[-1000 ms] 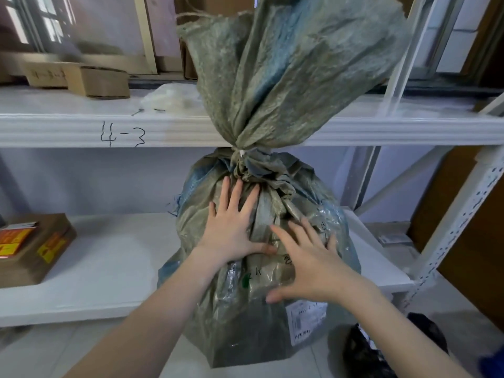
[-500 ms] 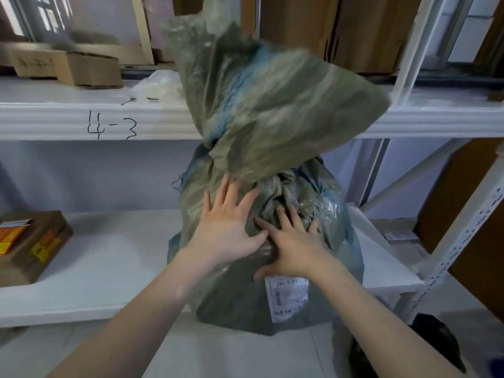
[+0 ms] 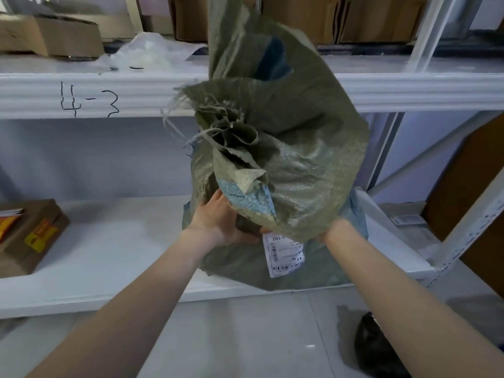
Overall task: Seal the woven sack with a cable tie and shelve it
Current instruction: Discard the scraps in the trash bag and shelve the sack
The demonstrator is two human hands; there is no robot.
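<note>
The green woven sack [image 3: 297,170] stands on the front right part of the lower white shelf [image 3: 114,249]. Its tied top has flopped forward towards me, so the neck and the cable tie are hidden. A white barcode label [image 3: 286,253] shows low on its front. My left hand [image 3: 218,222] cups the sack's left side, with the fingertips tucked under the hanging flap. My right hand [image 3: 326,234] is against the right side; only the wrist and the heel of the hand show, and the flap covers the fingers.
The upper shelf beam [image 3: 90,99] marked "4-3" crosses just behind the sack's top. It carries a cardboard box [image 3: 54,36] and white wrap [image 3: 152,50]. A brown box [image 3: 30,238] lies on the lower shelf's left. A slanted upright [image 3: 477,222] and a black bag [image 3: 379,347] are at right.
The sack has slid further onto the lower shelf and its top has tipped forward over my right hand. My hands moved from its front apart to its two sides.
</note>
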